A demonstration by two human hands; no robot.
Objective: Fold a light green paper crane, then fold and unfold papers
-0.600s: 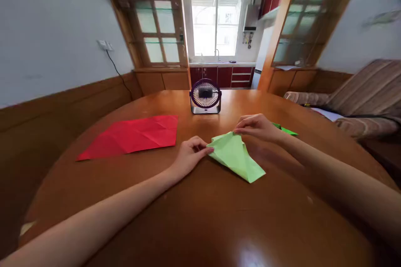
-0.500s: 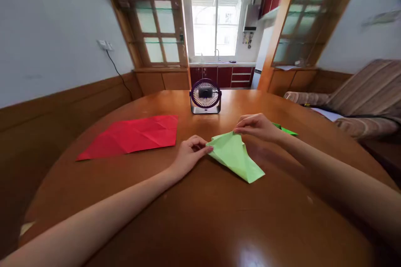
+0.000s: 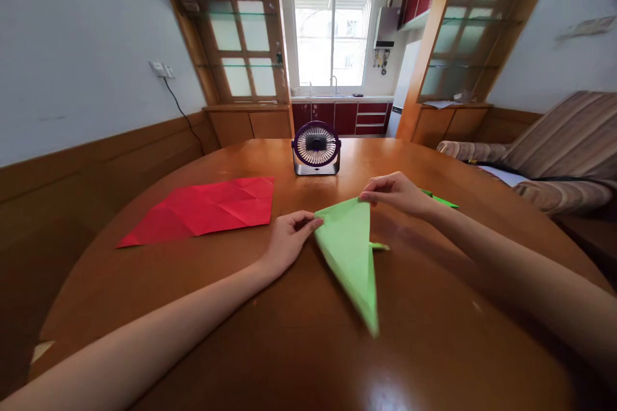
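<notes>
A light green sheet of paper (image 3: 348, 241), folded into a long pointed shape, stretches between both hands above the table. My left hand (image 3: 290, 237) pinches its upper left corner between thumb and fingers. At the upper right corner, my right hand (image 3: 393, 192) grips the paper in a pinch. The narrow point hangs toward me, and a small flap sticks out on the right side. To the left of my left hand lies a creased red sheet of paper (image 3: 212, 209). Partly hidden behind my right wrist is a darker green piece of paper (image 3: 443, 201).
A small purple desk fan (image 3: 316, 148) stands at the far side of the round wooden table (image 3: 308, 359). A striped armchair (image 3: 563, 141) is on the right. A black cord (image 3: 180, 109) hangs from the wall socket (image 3: 161, 69) at left.
The light green paper has been drawn taut along its top edge, and its lower end has swung from the right down toward me into a point. Both hands have barely moved.
</notes>
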